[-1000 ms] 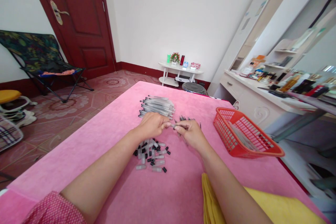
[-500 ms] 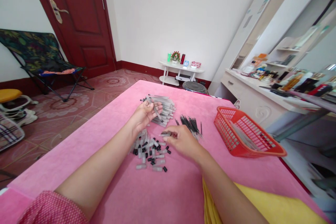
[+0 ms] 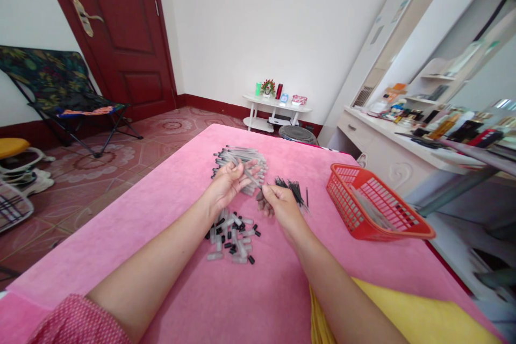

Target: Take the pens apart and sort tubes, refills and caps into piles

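Observation:
My left hand (image 3: 224,185) pinches a translucent pen (image 3: 251,177) between thumb and fingers, its other fingers spread. My right hand (image 3: 282,205) is closed at the pen's near right end, on a small pen cap mostly hidden by the fingers. Behind my left hand lies a stack of translucent pens (image 3: 260,160) with dark ends. Just right of my right hand is a bunch of black-tipped refills (image 3: 293,189). Below both hands, clear pen caps (image 3: 239,248) and small black plugs (image 3: 251,259) are scattered on the pink cloth (image 3: 181,285).
A red plastic basket (image 3: 379,235) with clear pieces inside stands at the right of the table. A yellow cloth (image 3: 407,309) lies at the front right, under my right forearm. Beyond the table are a white dresser (image 3: 387,156) and a folding chair (image 3: 76,102).
My right hand has moved up and forward from above the caps to meet the pen's end. My left hand still holds the pen, shifted slightly to the right.

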The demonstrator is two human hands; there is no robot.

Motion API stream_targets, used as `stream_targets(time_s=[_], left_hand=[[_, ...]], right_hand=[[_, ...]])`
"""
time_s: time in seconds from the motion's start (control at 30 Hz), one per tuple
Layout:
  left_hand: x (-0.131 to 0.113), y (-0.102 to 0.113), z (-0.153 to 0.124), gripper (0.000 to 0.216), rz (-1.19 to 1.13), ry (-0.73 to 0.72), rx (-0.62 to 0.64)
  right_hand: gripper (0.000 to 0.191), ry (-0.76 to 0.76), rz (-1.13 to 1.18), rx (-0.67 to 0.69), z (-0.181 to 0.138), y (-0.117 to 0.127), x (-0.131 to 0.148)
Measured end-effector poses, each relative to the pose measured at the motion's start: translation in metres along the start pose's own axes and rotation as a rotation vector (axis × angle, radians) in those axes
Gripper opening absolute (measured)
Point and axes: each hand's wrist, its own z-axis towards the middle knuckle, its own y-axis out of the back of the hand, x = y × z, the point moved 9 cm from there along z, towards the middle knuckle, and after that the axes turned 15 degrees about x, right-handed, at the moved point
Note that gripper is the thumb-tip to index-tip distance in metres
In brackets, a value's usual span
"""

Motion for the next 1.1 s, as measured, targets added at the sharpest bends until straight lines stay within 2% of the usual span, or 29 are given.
stream_targets(time_s=[0.17, 0.23, 0.37, 0.53, 0.73, 0.87, 1.03, 1.1], left_hand=[[0.005, 0.006, -0.001, 0.023, 0.036, 0.027, -0.014], [0.005, 0.008, -0.001, 0.025, 0.051, 0.029, -0.020], [0.003, 0.003, -0.002, 0.029, 0.084, 0.023, 0.006], [0.002, 0.002, -0.003, 0.031, 0.109, 0.015, -0.008], [0.001, 0.004, -0.003, 0.032, 0.125, 0.015, -0.030], [0.001, 0.006, -0.003, 0.033, 0.136, 0.009, -0.037], [0.003, 0.003, -0.003, 0.032, 0.145, 0.024, -0.017], [0.003, 0.002, -0.003, 0.032, 0.145, 0.026, -0.022]], right_hand=[[0.018, 0.116, -0.136, -0.147, -0.004, 0.017, 0.013], [0.019, 0.108, -0.126, -0.131, -0.003, 0.017, 0.012], [0.037, 0.013, -0.105, -0.077, -0.001, 0.013, 0.002], [0.020, 0.127, -0.204, -0.219, -0.006, 0.023, 0.014], [0.039, 0.006, -0.151, -0.102, 0.000, 0.017, -0.002], [0.021, 0.097, -0.166, -0.188, -0.003, 0.024, 0.004], [0.036, 0.026, -0.150, -0.099, 0.001, 0.016, -0.003], [0.031, 0.065, -0.193, -0.135, 0.000, 0.018, 0.002]])
